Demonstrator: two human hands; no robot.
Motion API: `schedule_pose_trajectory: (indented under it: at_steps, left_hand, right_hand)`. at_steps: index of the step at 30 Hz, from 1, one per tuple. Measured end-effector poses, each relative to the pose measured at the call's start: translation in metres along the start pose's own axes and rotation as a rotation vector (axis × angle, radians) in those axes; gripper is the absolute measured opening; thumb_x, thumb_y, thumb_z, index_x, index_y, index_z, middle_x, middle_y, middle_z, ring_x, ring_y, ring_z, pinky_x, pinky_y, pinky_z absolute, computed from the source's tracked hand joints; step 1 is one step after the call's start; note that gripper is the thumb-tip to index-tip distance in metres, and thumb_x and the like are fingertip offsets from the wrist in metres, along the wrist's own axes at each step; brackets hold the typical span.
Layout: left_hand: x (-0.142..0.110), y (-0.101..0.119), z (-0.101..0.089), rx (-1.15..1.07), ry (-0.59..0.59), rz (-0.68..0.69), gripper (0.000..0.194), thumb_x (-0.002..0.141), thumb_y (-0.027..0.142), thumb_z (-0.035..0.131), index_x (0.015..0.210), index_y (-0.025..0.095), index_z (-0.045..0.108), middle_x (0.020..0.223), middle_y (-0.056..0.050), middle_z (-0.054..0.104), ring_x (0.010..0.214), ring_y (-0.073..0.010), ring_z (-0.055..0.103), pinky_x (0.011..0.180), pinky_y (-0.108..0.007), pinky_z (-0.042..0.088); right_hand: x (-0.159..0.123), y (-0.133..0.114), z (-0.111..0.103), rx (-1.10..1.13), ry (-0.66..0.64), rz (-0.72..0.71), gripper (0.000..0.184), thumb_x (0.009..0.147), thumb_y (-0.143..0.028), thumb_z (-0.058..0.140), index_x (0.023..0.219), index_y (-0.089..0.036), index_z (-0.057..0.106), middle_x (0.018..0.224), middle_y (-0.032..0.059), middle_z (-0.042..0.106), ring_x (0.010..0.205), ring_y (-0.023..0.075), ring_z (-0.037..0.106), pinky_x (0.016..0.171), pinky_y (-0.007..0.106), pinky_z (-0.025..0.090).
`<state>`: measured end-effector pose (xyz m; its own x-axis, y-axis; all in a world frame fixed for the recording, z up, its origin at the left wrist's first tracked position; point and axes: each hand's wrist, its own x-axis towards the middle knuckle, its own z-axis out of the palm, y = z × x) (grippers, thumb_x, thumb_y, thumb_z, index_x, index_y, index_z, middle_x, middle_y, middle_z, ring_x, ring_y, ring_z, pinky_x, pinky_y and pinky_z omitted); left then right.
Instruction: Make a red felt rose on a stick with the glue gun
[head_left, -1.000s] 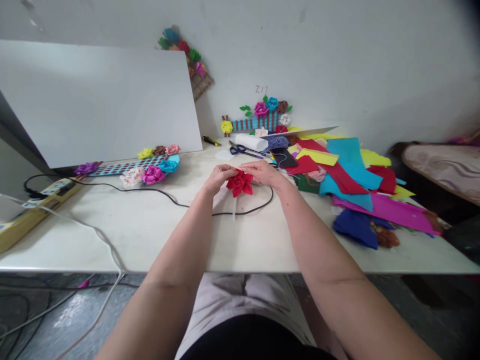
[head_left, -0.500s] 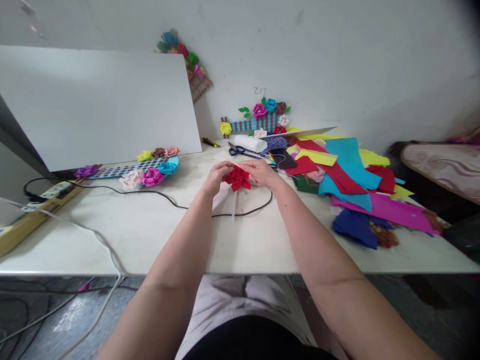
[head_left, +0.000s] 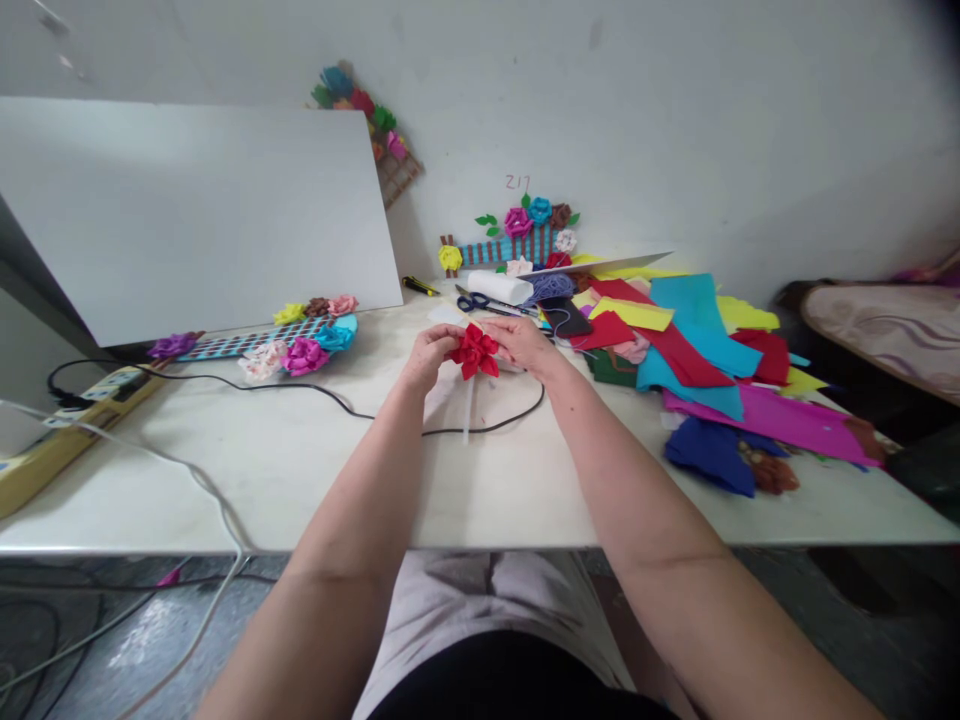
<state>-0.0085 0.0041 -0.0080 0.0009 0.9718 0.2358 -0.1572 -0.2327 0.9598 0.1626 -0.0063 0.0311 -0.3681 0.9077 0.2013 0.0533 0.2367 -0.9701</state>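
Note:
A red paper flower (head_left: 477, 352) with pointed petals is held up between my two hands, over the middle of the table. My left hand (head_left: 430, 357) pinches its left petals between thumb and fingers. From the other side, my right hand (head_left: 519, 342) grips its right edge, the fingertips partly hidden behind the petals. Below the flower a pale translucent stick (head_left: 468, 415) extends toward me, next to a black cable (head_left: 501, 428) that curves across the tabletop.
Coloured paper sheets (head_left: 694, 320) pile up on the right. Scissors (head_left: 487, 302), purple yarn (head_left: 551, 287) and a yellow-black cutter (head_left: 420, 286) lie behind my hands. Flower-decorated craft pieces (head_left: 217, 343) lie at left and lean on the wall. A power strip (head_left: 90, 410) sits at the left edge.
The red flower has turned slightly upward, so its petals face me more fully. My left fingers have shifted a little off its top; both hands stay in nearly the same place.

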Motion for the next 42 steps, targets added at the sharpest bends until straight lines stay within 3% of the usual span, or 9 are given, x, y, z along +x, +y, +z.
schedule_pose_trajectory:
  at_steps: [5,10,17,25,42]
  left_hand:
    - [0.000,-0.001,0.000,-0.039,-0.027,-0.037,0.017,0.053,0.022,0.057,0.068,0.015,0.062,0.057,0.000,0.058,0.050,-0.0108,0.051,0.053,-0.023,0.040]
    - [-0.002,0.000,0.002,-0.122,-0.084,-0.079,0.019,0.061,0.034,0.063,0.066,0.016,0.058,0.057,0.001,0.053,0.048,-0.0102,0.047,0.047,-0.023,0.035]
    - [-0.004,0.002,0.003,-0.084,-0.054,-0.055,0.026,0.054,0.033,0.074,0.065,0.015,0.059,0.054,0.001,0.054,0.045,-0.0080,0.045,0.046,-0.022,0.032]
    - [-0.007,0.004,0.004,-0.053,-0.075,-0.049,0.026,0.054,0.034,0.075,0.065,0.013,0.064,0.052,0.000,0.056,0.044,-0.0076,0.043,0.045,-0.022,0.029]
    - [-0.005,0.006,0.001,-0.026,-0.103,-0.072,0.024,0.050,0.032,0.075,0.060,0.012,0.066,0.054,-0.003,0.060,0.047,-0.0089,0.048,0.047,-0.022,0.032]
  right_hand:
    - [0.003,0.006,-0.001,0.011,-0.007,0.019,0.040,0.082,-0.039,0.066,0.111,-0.011,0.068,0.047,-0.0089,0.038,0.038,0.0031,0.026,0.036,0.018,0.017]
    - [0.006,0.012,0.001,0.021,-0.004,0.029,0.039,0.081,-0.038,0.066,0.110,-0.012,0.070,0.048,-0.0082,0.042,0.038,0.0031,0.026,0.036,0.018,0.016]
    - [0.010,0.016,0.000,0.005,0.000,0.005,0.039,0.082,-0.034,0.065,0.112,-0.009,0.069,0.045,-0.0086,0.042,0.037,0.0037,0.030,0.036,0.018,0.018]
    - [0.013,0.024,-0.002,0.000,-0.038,-0.011,0.040,0.082,-0.035,0.064,0.114,-0.011,0.070,0.044,-0.0093,0.038,0.037,0.0034,0.026,0.036,0.018,0.016]
    - [0.009,0.019,-0.008,-0.162,-0.045,-0.004,0.036,0.085,-0.030,0.058,0.112,-0.010,0.071,0.042,-0.0087,0.039,0.040,0.0055,0.031,0.040,0.018,0.023]
